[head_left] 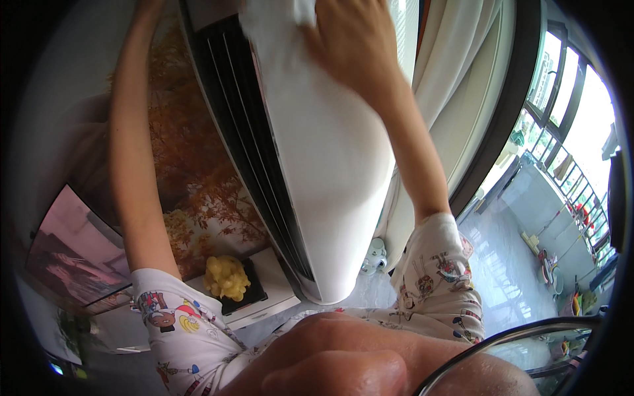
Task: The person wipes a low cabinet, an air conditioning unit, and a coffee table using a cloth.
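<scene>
The tall white air conditioner (330, 171) fills the middle of the frame, its dark slatted vent (241, 99) running down its left side. Left of it spreads an autumn-coloured wall mural (168, 125); a pale curtain (456, 53) hangs at the upper right. At the lower left stand a television (79, 244) and a low white cabinet (264, 310) bearing a yellow ornament (226, 278). The left forearm (135, 165) climbs to the upper left edge, where the left hand is out of view, so I cannot tell its grip. The right hand (360, 49), at the top centre, lies over the air conditioner's upper front beside a blurred white cloth (274, 20); it seems to press or hold that, but how tightly the fingers close I cannot tell. I judge the step in hand to be wiping the upper casing; the next stroke calls for a flat palm, even pressure and steady footing.
</scene>
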`<action>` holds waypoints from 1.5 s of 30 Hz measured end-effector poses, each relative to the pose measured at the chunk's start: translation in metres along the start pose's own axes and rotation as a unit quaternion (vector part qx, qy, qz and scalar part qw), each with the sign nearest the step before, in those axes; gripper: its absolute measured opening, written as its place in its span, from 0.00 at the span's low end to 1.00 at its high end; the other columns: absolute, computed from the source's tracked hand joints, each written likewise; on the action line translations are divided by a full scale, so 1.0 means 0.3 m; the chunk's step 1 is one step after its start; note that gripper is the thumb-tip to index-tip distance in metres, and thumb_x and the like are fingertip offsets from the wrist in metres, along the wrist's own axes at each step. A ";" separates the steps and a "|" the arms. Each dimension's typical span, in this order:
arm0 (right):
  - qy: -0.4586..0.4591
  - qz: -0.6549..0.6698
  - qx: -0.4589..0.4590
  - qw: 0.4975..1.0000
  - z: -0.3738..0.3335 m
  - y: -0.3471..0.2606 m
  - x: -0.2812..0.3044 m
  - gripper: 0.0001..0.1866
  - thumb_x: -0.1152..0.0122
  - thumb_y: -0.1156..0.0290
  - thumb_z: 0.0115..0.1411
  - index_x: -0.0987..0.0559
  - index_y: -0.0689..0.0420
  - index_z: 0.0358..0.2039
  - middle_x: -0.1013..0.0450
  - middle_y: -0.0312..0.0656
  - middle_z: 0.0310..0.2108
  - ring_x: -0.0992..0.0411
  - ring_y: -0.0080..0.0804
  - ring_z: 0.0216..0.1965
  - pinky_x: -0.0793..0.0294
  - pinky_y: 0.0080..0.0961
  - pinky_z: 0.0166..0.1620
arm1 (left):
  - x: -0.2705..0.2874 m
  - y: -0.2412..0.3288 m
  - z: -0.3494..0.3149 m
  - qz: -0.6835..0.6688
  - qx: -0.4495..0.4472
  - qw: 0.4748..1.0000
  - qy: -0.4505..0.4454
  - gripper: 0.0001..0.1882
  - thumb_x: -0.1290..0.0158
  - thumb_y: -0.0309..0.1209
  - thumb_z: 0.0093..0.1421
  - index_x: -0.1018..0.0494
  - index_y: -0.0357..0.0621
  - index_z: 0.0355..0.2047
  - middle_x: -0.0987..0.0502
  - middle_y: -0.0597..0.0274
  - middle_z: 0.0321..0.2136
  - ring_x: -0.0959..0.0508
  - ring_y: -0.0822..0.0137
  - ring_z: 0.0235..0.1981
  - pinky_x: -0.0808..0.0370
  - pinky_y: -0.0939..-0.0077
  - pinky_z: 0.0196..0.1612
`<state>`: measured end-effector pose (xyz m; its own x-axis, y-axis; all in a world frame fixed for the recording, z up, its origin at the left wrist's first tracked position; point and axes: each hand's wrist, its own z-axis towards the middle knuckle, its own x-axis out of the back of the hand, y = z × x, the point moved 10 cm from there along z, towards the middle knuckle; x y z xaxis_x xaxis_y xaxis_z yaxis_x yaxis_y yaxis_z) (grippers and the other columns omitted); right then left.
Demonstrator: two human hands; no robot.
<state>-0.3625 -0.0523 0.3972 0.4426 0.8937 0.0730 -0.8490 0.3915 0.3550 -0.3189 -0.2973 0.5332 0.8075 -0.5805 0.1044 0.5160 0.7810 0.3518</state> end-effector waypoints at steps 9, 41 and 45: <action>-0.245 0.050 -0.018 0.968 -1.118 -0.383 -0.122 0.21 0.50 0.57 0.42 0.27 0.46 0.39 0.33 0.34 0.40 0.41 0.34 0.44 0.43 0.41 0.38 | 0.007 0.051 -0.033 0.035 -0.074 0.996 0.026 0.35 0.72 0.57 0.54 0.55 0.47 0.56 0.53 0.54 0.56 0.55 0.55 0.57 0.59 0.60 0.56; -0.237 0.132 -0.271 0.924 -1.068 -0.294 -0.057 0.29 0.50 0.66 0.44 0.39 0.66 0.46 0.46 0.62 0.47 0.51 0.60 0.51 0.60 0.54 0.54 | 0.048 0.190 -0.127 0.107 -0.257 0.953 0.123 0.29 0.66 0.45 0.59 0.58 0.43 0.56 0.54 0.54 0.55 0.54 0.63 0.57 0.57 0.72 0.57; -0.118 0.213 -0.376 0.894 -1.058 -0.149 -0.037 0.39 0.51 0.66 0.44 0.53 0.69 0.54 0.63 0.66 0.55 0.66 0.62 0.57 0.68 0.52 0.56 | 0.067 0.200 -0.149 0.112 -0.270 0.946 0.142 0.30 0.64 0.45 0.59 0.57 0.44 0.56 0.53 0.55 0.55 0.54 0.63 0.57 0.57 0.72 0.57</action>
<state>-0.4210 -0.0102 0.0848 0.0066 0.9603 0.2787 -0.8693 0.1432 -0.4730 -0.2588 -0.2518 0.5149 0.9184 -0.3614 -0.1608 0.3317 0.9251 -0.1848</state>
